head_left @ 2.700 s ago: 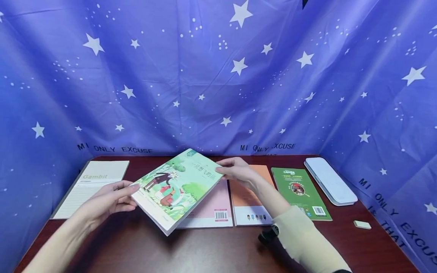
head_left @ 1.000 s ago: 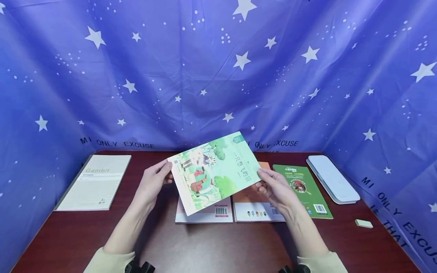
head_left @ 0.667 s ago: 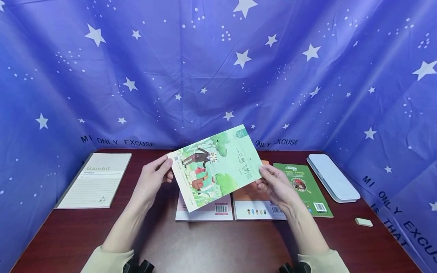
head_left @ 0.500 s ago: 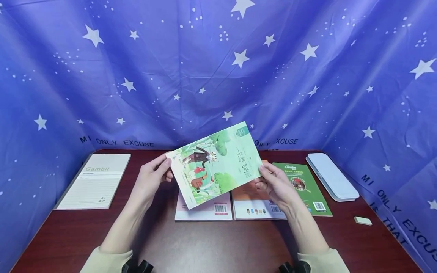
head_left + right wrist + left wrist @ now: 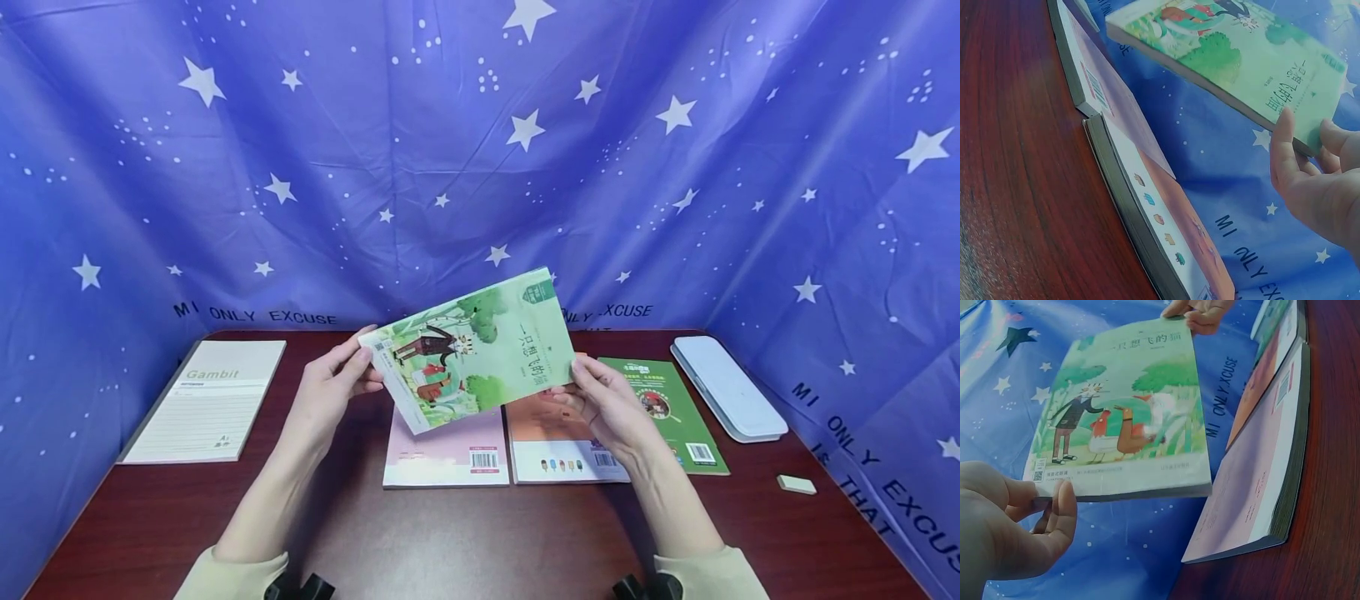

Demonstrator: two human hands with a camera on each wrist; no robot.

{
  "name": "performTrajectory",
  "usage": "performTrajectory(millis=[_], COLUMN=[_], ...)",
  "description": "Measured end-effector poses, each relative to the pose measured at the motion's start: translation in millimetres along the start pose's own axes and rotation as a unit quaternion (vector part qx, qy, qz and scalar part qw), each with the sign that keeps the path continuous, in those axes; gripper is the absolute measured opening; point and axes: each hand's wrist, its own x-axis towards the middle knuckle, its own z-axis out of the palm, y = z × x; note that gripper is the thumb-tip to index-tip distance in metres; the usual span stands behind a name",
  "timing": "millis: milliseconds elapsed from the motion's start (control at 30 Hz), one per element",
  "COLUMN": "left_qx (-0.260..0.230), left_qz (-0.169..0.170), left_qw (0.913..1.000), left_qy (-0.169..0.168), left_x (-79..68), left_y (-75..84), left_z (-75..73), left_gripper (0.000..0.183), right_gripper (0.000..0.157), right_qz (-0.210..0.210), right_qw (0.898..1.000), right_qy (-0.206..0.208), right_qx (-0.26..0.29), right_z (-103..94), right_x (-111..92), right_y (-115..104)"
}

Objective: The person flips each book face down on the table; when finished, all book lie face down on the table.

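Note:
A light green book [image 5: 480, 350] with an illustrated cover of a cat and birds is held up, tilted, above the table. My left hand [image 5: 333, 392] pinches its bottom-edge corner, thumb on the cover, as the left wrist view shows with the book [image 5: 1125, 412] stretching away. At the opposite, title end, my right hand [image 5: 603, 400] grips a corner between thumb and fingers; the right wrist view has this hand [image 5: 1316, 169] at the lower corner. Behind and below the held book lie a pink book [image 5: 446, 454] and an orange-and-white book [image 5: 558, 450], both partly covered by it.
On the dark red table [image 5: 465, 542], a Gambit notebook [image 5: 206, 404] lies at the left. To the right are a green book [image 5: 675, 417], a white case [image 5: 727, 387] and a small eraser [image 5: 797, 484]. A blue star-patterned curtain [image 5: 450, 167] surrounds the table's back and sides.
The book has turned from a slanted upright pose to lying nearly sideways, and has risen. My right hand moved from its top right corner to hold its right end; both hands keep hold.

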Motion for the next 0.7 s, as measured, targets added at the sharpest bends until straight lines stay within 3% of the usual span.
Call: performTrajectory(millis=[700], left_qx=[-0.025], left_qz=[0.050], left_qw=[0.9984], left_qy=[0.001], left_x=[-1.4], left_y=[-4.1], left_z=[3.2], left_gripper=[0.046], right_gripper=[0.030], right_qz=[-0.014], right_qw=[0.998], right_qy=[0.020], right_qx=[0.057], right_z=[3.6], right_x=[0.2], right_y=[3.3])
